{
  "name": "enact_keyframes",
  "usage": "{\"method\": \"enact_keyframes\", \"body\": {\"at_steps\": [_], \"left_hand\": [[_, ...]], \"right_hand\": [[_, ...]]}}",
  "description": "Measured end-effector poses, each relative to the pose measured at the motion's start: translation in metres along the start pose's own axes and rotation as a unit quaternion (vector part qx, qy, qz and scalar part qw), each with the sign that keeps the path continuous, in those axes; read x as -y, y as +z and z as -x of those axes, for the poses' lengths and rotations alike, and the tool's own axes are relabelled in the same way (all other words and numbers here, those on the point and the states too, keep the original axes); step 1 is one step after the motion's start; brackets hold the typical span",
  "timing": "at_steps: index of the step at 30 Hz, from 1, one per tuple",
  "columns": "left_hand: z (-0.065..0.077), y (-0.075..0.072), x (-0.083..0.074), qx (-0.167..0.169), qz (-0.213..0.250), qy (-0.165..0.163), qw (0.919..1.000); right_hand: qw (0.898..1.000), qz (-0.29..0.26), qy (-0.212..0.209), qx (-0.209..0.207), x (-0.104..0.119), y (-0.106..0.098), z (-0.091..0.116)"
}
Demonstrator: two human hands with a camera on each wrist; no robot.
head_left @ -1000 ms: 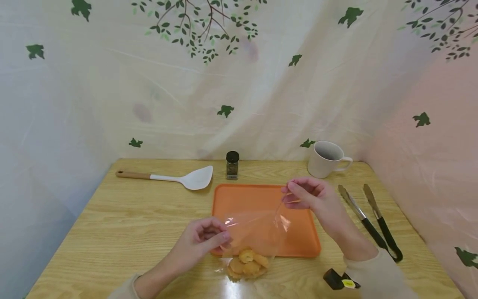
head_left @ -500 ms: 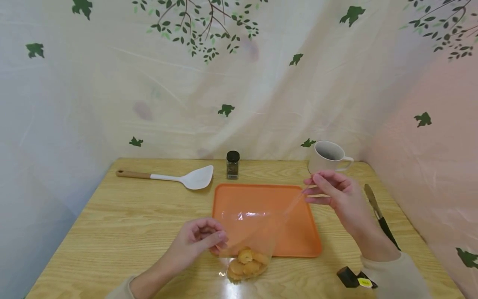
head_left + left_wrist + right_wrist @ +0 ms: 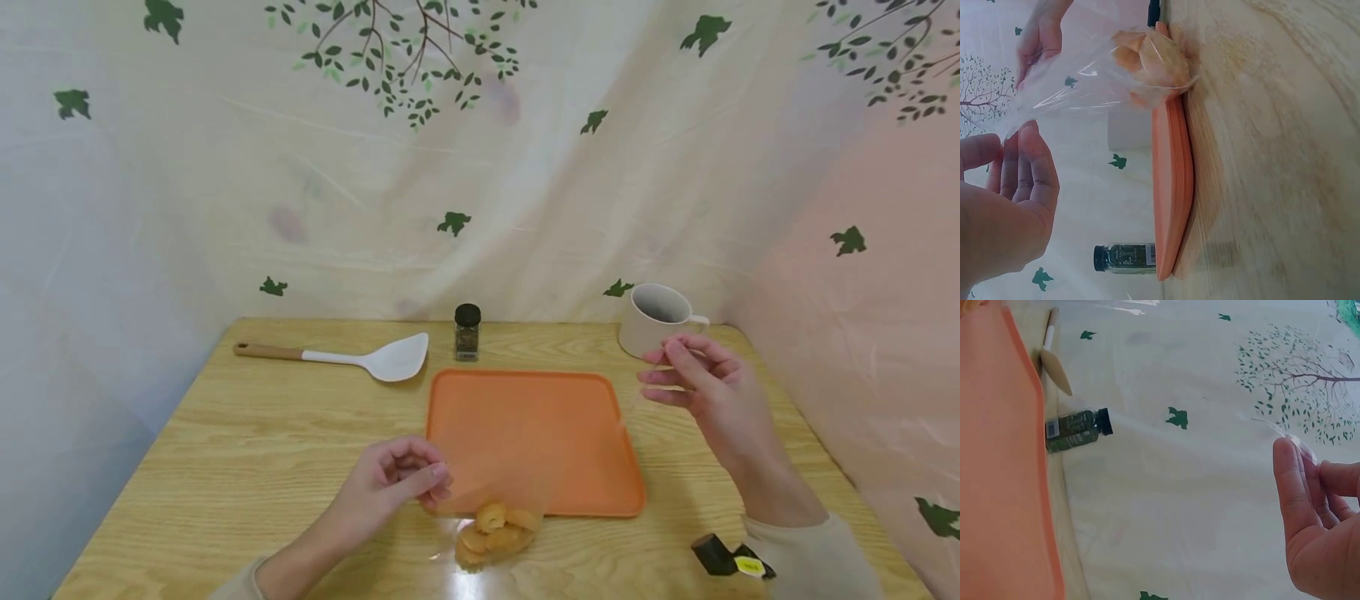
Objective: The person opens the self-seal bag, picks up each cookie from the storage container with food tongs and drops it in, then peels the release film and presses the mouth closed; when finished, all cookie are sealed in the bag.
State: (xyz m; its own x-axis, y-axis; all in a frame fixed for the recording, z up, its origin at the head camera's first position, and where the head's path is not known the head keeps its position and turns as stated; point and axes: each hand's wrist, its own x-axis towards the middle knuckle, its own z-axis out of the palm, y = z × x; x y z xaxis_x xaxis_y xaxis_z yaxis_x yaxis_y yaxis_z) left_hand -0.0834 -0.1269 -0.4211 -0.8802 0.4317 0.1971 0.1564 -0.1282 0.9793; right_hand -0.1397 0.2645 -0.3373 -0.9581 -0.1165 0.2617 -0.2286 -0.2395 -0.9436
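Note:
A clear plastic bag (image 3: 1088, 78) hangs with several golden biscuits (image 3: 497, 537) at its bottom, over the front edge of the orange tray (image 3: 525, 433). My left hand (image 3: 390, 483) pinches one side of the bag's top between thumb and fingers, left of the biscuits. Up and to the right, in front of the mug, my right hand (image 3: 716, 404) pinches a clear plastic edge with thumb and forefinger. A thin ridged strip of that plastic shows at the fingertips (image 3: 1286, 453) in the right wrist view. The film between the hands is barely visible in the head view.
Behind the tray stands a small spice jar (image 3: 467, 333) with a black lid. A white spatula (image 3: 393, 358) with a wooden handle lies at the back left. The pale mug (image 3: 647, 325) is at the back right. A patterned cloth (image 3: 360, 208) surrounds the table.
My right hand has moved right and slightly up, drawing the bag's plastic out; its forearm now covers the tongs. My left hand and the biscuits have hardly moved.

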Motion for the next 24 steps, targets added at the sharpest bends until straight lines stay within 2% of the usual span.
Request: {"method": "enact_keyframes", "body": {"at_steps": [5, 9, 14, 19, 24], "left_hand": [[0.001, -0.003, -0.001, -0.005, -0.008, -0.007, 0.9999], [0.001, -0.005, 0.0, -0.005, -0.007, -0.003, 1.0], [0.002, -0.007, 0.0, -0.007, -0.01, -0.005, 0.9999], [0.002, -0.008, 0.0, -0.007, -0.009, -0.01, 0.9999], [0.001, -0.01, 0.001, -0.003, -0.007, -0.009, 0.9999]], "right_hand": [[1.0, -0.009, 0.002, -0.011, 0.003, -0.011, 0.001], [1.0, -0.006, 0.009, 0.014, 0.002, -0.02, 0.001], [0.996, 0.057, 0.052, 0.043, -0.006, -0.036, -0.002], [0.979, 0.149, 0.127, 0.052, -0.024, -0.057, -0.003], [0.955, 0.217, 0.192, 0.065, -0.043, -0.08, -0.003]]}}
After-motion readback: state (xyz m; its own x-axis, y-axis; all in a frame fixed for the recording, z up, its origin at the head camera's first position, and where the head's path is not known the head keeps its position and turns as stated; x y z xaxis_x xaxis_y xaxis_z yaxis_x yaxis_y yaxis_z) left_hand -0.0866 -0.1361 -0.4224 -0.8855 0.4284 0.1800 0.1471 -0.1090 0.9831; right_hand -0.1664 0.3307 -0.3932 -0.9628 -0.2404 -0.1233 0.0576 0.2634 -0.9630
